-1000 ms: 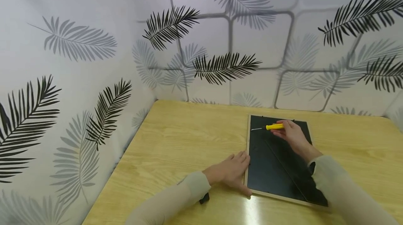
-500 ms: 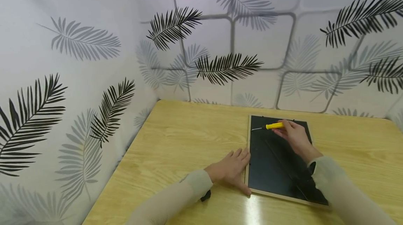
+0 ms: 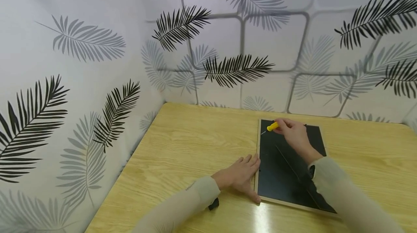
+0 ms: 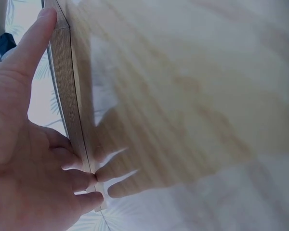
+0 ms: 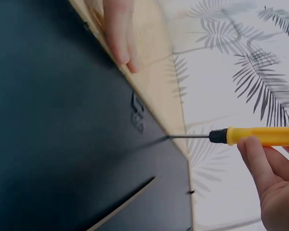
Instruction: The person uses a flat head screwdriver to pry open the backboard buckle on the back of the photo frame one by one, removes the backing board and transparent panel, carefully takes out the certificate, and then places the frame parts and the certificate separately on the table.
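Observation:
A picture frame [image 3: 277, 182] lies back side up on the table, with a black backing, a thin wooden rim and a slanting stand leg [image 5: 123, 204]. My right hand [image 3: 294, 135] pinches a screwdriver [image 5: 260, 136] by its yellow handle. In the right wrist view its thin metal shaft meets the frame's edge near one corner, beside a small dark tab. My left hand [image 3: 239, 177] rests along the frame's left side, fingers spread and touching the rim. Its thumb [image 4: 36, 41] lies at the near left corner.
The frame lies on a light wooden table [image 3: 189, 138]. A wall with a leaf pattern [image 3: 221, 91] rises behind the table and along its left side. Small dark tabs [image 5: 190, 192] sit along the frame's rim. A black strap piece [image 3: 213, 204] shows under the left sleeve.
My right hand has shifted left and slightly up, and the screwdriver handle is tilted up more steeply with its tip near the same spot. My left hand keeps its place.

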A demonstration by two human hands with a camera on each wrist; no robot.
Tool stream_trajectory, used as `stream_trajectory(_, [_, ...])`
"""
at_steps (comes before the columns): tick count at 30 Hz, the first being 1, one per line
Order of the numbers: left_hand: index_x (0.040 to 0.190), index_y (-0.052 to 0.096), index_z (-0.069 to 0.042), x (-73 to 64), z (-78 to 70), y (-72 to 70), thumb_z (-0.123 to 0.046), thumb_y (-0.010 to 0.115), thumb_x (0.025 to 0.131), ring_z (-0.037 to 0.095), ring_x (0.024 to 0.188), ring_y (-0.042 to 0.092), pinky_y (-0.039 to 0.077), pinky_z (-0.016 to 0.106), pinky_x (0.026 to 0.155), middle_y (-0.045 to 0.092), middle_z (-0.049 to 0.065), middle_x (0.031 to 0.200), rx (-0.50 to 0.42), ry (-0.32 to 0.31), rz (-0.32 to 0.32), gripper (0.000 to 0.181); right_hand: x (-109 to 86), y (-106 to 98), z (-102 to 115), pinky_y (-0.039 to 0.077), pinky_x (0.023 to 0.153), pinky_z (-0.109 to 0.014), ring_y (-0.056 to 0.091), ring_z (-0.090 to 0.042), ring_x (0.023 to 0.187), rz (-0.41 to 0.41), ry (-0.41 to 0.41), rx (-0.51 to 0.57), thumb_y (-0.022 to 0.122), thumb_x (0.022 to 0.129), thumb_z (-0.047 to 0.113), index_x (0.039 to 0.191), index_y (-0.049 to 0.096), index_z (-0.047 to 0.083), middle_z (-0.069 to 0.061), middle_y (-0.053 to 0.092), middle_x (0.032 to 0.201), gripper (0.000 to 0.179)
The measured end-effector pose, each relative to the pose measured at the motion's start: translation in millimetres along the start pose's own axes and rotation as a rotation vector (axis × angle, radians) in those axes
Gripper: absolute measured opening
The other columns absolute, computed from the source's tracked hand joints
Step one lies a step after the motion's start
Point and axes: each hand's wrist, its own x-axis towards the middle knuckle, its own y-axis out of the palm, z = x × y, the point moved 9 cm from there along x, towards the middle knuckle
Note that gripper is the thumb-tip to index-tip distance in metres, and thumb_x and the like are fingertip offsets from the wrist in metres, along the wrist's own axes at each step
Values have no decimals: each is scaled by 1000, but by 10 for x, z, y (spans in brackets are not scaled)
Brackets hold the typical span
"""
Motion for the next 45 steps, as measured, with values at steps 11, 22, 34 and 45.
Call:
stream_trajectory(11, [153, 6, -8, 53, -99, -51, -81, 59, 66, 27, 143, 6, 15, 39, 112, -2, 9, 158, 8, 1, 2, 125, 11, 37, 221, 51, 82, -45, 66, -31, 96, -3, -65, -170, 46, 99, 44, 127, 58, -2, -22, 63, 114, 55])
stream_trajectory(22, [153, 1, -9, 65, -96, 31, -83, 54, 66, 24, 143, 3, 13, 39, 113, -5, 8, 158, 8, -22, 21, 126, -18, -275, 23, 52, 79, -38, 67, -30, 93, -93, -8, -169, 38, 101, 43, 130, 54, -4, -24, 63, 112, 58])
stream_trajectory(34, [153, 2, -9, 84, 36, -45, -82, 54, 68, 29, 143, 6, 17, 44, 112, 0, 8, 158, -14, -81, -34, 124, -619, -475, -238, 51, 81, -31, 66, -4, 84, 53, 129, 241, 28, 105, 28, 134, 31, -19, -35, 45, 122, 55])
stream_trajectory(45, [153, 3, -11, 86, 34, -18, -80, 48, 75, 28, 143, 6, 16, 43, 112, 0, 5, 158, -34, -34, -13, 114, -1132, -281, -558, 50, 85, -29, 65, -12, 90, 134, 296, 411, 27, 106, 22, 136, 26, -18, -21, 53, 115, 50])
